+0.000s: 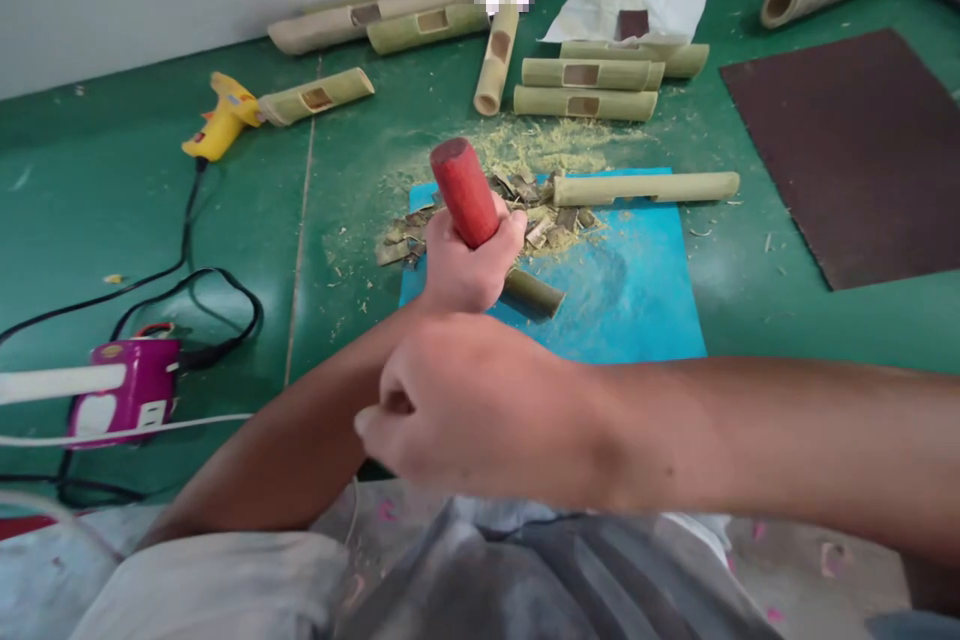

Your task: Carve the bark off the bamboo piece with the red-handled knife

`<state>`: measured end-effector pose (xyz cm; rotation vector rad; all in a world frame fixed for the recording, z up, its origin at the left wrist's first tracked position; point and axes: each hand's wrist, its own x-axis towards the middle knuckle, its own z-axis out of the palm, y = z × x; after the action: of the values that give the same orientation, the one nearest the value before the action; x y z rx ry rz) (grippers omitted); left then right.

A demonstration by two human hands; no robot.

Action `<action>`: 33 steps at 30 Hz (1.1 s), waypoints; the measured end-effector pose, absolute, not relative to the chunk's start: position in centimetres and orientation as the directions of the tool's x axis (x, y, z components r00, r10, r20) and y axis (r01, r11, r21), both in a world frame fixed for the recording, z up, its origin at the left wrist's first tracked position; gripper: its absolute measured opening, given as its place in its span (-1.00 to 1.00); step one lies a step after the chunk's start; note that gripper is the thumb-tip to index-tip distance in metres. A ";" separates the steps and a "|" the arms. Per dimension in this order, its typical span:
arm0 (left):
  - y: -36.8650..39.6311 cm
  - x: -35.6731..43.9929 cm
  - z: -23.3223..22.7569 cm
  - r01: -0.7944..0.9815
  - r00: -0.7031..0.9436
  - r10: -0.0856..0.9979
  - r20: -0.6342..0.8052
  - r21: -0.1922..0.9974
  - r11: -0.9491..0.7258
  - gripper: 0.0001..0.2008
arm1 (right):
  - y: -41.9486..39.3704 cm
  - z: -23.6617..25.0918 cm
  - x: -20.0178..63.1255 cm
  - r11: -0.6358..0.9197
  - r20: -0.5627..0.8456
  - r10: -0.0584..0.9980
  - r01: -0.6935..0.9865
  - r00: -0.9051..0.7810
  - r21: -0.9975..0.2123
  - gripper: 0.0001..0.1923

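Wrapping round the red handle (466, 190), the left hand (466, 265) hides its lower end over the blue mat (637, 290)! A dark bamboo piece (536, 293) peeks out alongside, part-covered. Nearer us, the right hand (469, 405) curls into a fist; can't tell what's inside.

There are two hands (472, 400), one red handle (466, 192), at least ten bamboo tubes (540, 103) and, at ten o'clock, one yellow corded tool (225, 120).
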<state>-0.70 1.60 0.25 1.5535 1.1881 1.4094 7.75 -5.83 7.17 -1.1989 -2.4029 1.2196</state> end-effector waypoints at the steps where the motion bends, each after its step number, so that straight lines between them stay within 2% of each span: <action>1: 1.6 -0.7 0.2 0.160 -0.024 0.948 0.316 0.938 -0.309 -0.61 | -5.4 8.2 8.2 0.297 -0.230 0.693 0.560 -0.684 -0.773 -0.73; 3: 1.7 -0.8 -0.1 0.154 -0.039 0.955 0.295 0.946 -0.286 -0.63 | -4.6 9.3 8.8 0.196 -0.330 0.622 0.549 -0.710 -0.813 -0.71; 5: 1.8 -0.8 -0.5 0.147 -0.044 0.955 0.294 0.947 -0.285 -0.62 | -4.1 9.5 9.1 0.120 -0.373 0.627 0.558 -0.684 -0.821 -0.75; 9: 2.1 -0.9 -0.9 0.112 -0.063 0.953 0.297 0.951 -0.289 -0.57 | -3.7 8.5 9.9 0.100 -0.342 0.694 0.554 -0.634 -0.826 -0.71; 11: 2.1 -0.8 -0.8 0.083 -0.068 0.966 0.251 0.966 -0.245 -0.57 | -3.4 8.2 10.9 0.116 -0.301 0.721 0.537 -0.624 -0.836 -0.69; 13: 2.0 -0.7 -0.4 0.045 -0.060 0.976 0.210 0.977 -0.208 -0.57 | -2.9 8.0 12.3 0.126 -0.190 0.762 0.430 -0.619 -0.894 -0.66; 16: 1.8 -0.6 0.3 0.026 -0.079 0.973 0.216 0.976 -0.214 -0.58 | -2.0 7.3 14.9 0.203 0.026 0.889 0.340 -0.458 -0.918 -0.64; 18: 1.7 -0.5 0.7 0.073 -0.057 0.967 0.248 0.967 -0.243 -0.60 | -1.6 6.3 16.2 0.272 0.131 0.932 0.415 -0.338 -0.868 -0.70; 20: 1.6 -0.5 1.0 0.116 -0.034 0.961 0.273 0.957 -0.267 -0.60 | -1.5 5.1 17.0 0.334 0.193 0.932 0.514 -0.308 -0.790 -0.78; 22: 1.6 -0.5 1.0 0.119 -0.038 0.957 0.289 0.952 -0.283 -0.58 | -1.6 4.0 17.2 0.362 0.208 0.929 0.639 -0.306 -0.678 -0.76; 25: 1.7 -0.5 0.8 0.067 -0.057 0.956 0.289 0.956 -0.285 -0.52 | -2.2 3.1 16.9 0.387 0.163 0.921 0.783 -0.354 -0.487 -0.68; 27: 1.8 -0.4 0.5 0.022 -0.070 0.956 0.284 0.959 -0.284 -0.49 | -2.4 2.8 16.5 0.403 0.102 0.912 0.821 -0.397 -0.404 -0.69; 30: 1.9 -0.4 0.3 -0.033 -0.116 0.945 0.306 0.950 -0.312 -0.46 | -2.5 2.7 16.1 0.420 0.005 0.893 0.828 -0.450 -0.371 -0.76; 33: 1.9 -0.4 0.2 -0.042 -0.141 0.935 0.326 0.941 -0.335 -0.43 | -2.4 2.5 15.8 0.425 -0.035 0.883 0.828 -0.469 -0.366 -0.80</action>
<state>-0.35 1.95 0.20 1.3371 1.0776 1.5877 15.77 -2.38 2.47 -1.5212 -2.5108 0.5032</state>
